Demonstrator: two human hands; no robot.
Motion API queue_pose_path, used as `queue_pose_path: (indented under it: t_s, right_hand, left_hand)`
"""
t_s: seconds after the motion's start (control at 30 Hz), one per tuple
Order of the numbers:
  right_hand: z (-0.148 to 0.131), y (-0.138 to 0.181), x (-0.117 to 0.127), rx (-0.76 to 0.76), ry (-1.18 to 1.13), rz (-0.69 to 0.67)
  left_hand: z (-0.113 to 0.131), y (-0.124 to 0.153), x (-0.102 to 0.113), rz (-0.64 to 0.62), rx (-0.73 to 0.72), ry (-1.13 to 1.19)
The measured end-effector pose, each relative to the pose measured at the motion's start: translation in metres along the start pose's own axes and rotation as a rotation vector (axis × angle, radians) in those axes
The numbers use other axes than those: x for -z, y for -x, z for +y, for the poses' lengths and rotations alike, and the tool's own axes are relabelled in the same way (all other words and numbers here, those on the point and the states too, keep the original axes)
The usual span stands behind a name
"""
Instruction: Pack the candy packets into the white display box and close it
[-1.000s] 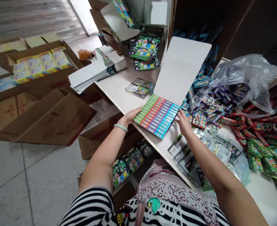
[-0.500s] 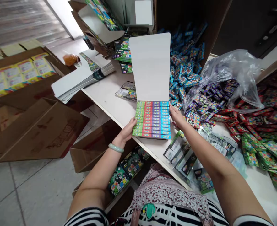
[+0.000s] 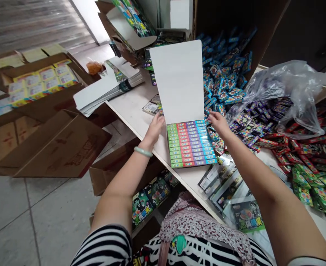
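Note:
A shallow display box (image 3: 192, 145) lies on the table, packed with rows of small candy packs in green, red, purple and blue columns. Its plain white lid (image 3: 178, 81) stands raised at the far side. My left hand (image 3: 154, 129) is beside the box's far left corner, fingers loosely bent near the lid's lower edge. On the other side, my right hand (image 3: 217, 122) hovers by the lid's lower right edge, fingers loosely curled and apart. Neither hand appears to grip anything.
Heaps of blue packs (image 3: 222, 83), purple packs (image 3: 251, 122), red packs (image 3: 304, 149) and green packs (image 3: 307, 181) lie right, beside a clear plastic bag (image 3: 285, 81). Printed plastic sleeves (image 3: 243, 210) lie near the front. Flat white cartons (image 3: 102, 92) overhang the left edge; cardboard boxes (image 3: 54, 147) stand below.
Both hands have left the sides of the filled box and moved up toward the base of its lid. The box now sits slightly turned in view.

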State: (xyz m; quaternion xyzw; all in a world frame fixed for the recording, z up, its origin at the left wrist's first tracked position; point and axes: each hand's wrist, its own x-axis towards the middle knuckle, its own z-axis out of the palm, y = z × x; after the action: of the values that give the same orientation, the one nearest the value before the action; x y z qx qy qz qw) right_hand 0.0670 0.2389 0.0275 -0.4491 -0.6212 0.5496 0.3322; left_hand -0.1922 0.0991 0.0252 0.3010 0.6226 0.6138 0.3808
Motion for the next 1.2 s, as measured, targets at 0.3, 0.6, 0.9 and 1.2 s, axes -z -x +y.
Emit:
queue_pose_path:
  t_s: [0.3,0.6,0.9,1.2]
  right_hand:
    - [-0.066,0.039,0.029,-0.276,-0.371,-0.213]
    - [-0.023,0.142,0.056,-0.043,-0.035,-0.438]
    - [-0.013,0.154,0.044,0.116,-0.005,-0.380]
    - [-0.022,0.148,0.029,0.488,0.514,-0.068]
  left_hand:
    - [0.013,0.046,-0.017,-0.094,-0.384,-0.008]
    - [-0.023,0.166,0.014,-0.209,-0.131,-0.204]
    - [-0.026,0.191,0.001,-0.265,-0.165,0.036]
    - [-0.013,0.162,-0.007,0.104,-0.627,-0.512]
